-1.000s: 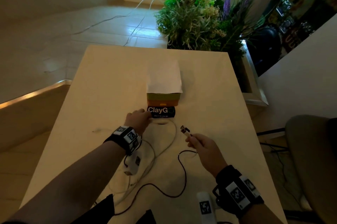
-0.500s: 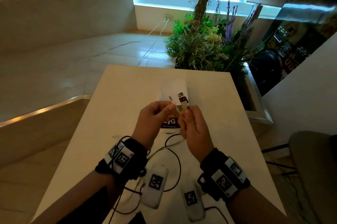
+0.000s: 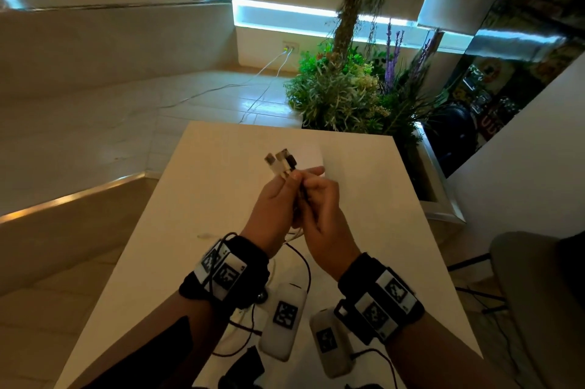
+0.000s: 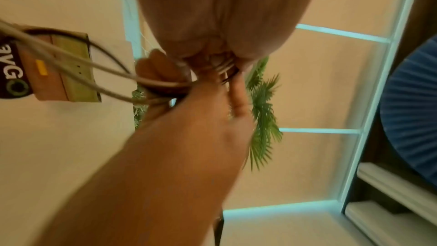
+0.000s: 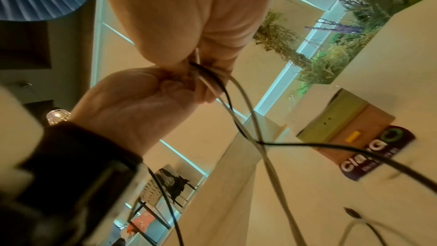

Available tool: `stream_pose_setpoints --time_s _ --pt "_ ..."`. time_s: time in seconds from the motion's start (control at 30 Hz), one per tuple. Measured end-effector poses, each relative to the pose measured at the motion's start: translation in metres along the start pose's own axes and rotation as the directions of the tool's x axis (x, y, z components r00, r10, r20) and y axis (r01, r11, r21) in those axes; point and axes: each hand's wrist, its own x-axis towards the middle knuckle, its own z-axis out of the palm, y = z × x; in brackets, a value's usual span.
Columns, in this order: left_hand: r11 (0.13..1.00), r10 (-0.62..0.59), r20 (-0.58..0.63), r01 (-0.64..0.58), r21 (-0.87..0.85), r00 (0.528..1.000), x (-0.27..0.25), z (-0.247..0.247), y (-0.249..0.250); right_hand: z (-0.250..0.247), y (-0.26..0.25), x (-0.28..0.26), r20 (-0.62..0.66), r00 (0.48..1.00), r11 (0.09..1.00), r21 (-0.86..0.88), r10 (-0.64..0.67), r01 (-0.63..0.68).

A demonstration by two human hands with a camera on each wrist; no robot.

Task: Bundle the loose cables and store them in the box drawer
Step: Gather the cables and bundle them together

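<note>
The cables (image 3: 282, 163) are held upright above the table (image 3: 202, 198), their plug ends pointing up and away from the person and the rest hanging down to the table. The left hand (image 3: 272, 211) and the right hand (image 3: 319, 214) are both curled tightly around the cables, touching each other. The box (image 5: 350, 124) stands on the table behind the hands

FREE: table (image 3: 196, 198) left half, far corners | BLOCKED: box (image 3: 311, 158) mid-far, beyond my raised hands; cables (image 3: 304, 265) trailing near me | RIGHT EDGE: planter (image 3: 348, 97) just beyond
</note>
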Motion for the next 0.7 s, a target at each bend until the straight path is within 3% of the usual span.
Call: stream_pose_setpoints --time_s 0.13,0.27,0.37,0.47,0.57,0.6,0.7 --pt "0.976 -0.027 -0.026 0.020 -0.217 0.999 0.013 -0.013 0.020 -0.003 0.023 -0.016 0.033 0.974 0.974 -0.053 0.223 -0.221" --pt "0.989 0.013 0.001 -0.012 -0.148 1.000 0.024 -0.035 0.043 -0.016 0.048 -0.027 0.219 0.920 0.932 -0.243 0.324 -0.271" --pt "0.989 0.007 0.009 -0.005 -0.149 1.000 0.028 -0.053 0.056 -0.039 0.059 -0.021 0.237 0.877 0.891 -0.299 0.417 -0.343" --pt "0.989 -0.005 0.005 0.005 -0.150 1.000 0.027 -0.069 0.063 -0.068 0.071 -0.004 0.215 0.871 0.827 -0.475 0.441 -0.301" --pt "0.988 0.001 0.015 0.001 -0.154 1.000 0.024 -0.080 0.071 -0.086 0.083 0.009 0.311 0.765 0.709 -0.658 0.563 -0.255" --pt "0.988 0.009 0.017 -0.006 -0.155 1.000 0.023 -0.084 0.075 -0.093 0.086 0.015 0.283 0.765 0.671 -0.698 0.578 -0.249" --pt "0.986 0.033 0.027 -0.028 -0.162 0.999 0.018 -0.099 0.091 -0.128 0.099 0.036 0.171 0.845 0.617 -0.756 0.507 -0.217"
